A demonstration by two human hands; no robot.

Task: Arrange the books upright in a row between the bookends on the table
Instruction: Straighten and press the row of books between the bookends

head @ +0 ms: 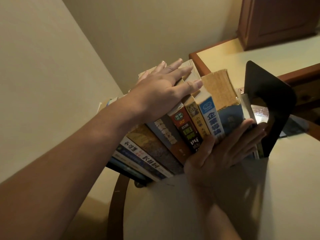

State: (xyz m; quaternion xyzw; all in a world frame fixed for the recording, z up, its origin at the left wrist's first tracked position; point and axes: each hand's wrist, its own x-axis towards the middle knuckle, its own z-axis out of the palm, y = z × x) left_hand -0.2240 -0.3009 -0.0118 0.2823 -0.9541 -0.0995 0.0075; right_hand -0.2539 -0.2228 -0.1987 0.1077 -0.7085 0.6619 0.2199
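A row of several books point(166, 141) stands upright on the pale table point(285, 179), spines toward me. A black metal bookend point(270, 104) stands at the row's right end. My left hand point(161, 89) lies flat, fingers straight, on the top edges of the middle books. My right hand point(223, 151) grips the thick blue-spined book point(230, 122) at the right end, thumb on the neighbouring spines and fingers between that book and the bookend. The left end of the row is hidden behind my left arm.
The table's brown wooden rim point(117, 196) curves below the books. A second wood-edged surface point(242, 54) and a brown cabinet point(280, 19) lie behind. Cream walls rise at the left and back.
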